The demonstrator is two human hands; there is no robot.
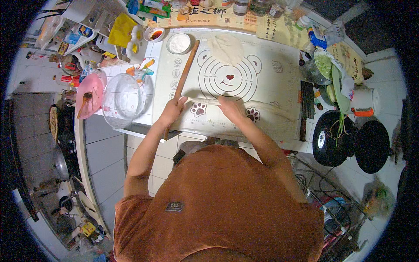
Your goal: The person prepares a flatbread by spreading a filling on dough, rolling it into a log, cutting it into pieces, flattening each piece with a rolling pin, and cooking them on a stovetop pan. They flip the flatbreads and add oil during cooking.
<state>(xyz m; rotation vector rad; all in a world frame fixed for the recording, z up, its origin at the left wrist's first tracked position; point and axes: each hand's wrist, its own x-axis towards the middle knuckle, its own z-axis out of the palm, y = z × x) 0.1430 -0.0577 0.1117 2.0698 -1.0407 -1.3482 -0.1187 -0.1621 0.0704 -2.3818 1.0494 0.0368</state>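
A long, thin rope of dough (pixel 204 101) stretches sideways over the near part of a bear-printed kneading mat (pixel 275 85). My left hand (pixel 174 109) grips its left end, beside a wooden rolling pin (pixel 186 73) that lies aslant and reaches past the mat's near edge. Farther right, my right hand (pixel 230 107) holds the same rope between thumb and fingers; the dough trails on to the right of it. Another piece of dough, flat and pale (pixel 227 48), rests at the far side of the mat. A bowl of white flour (pixel 178 44) stands at the mat's far left.
Left of the mat are a clear glass bowl (pixel 121 101) and a pink basin (pixel 91 95) with a brush. On the right lie a cleaver (pixel 306 101), a bowl of chopped greens (pixel 323 66) and a black pan (pixel 332 139). Jars (pixel 241 7) line the far edge.
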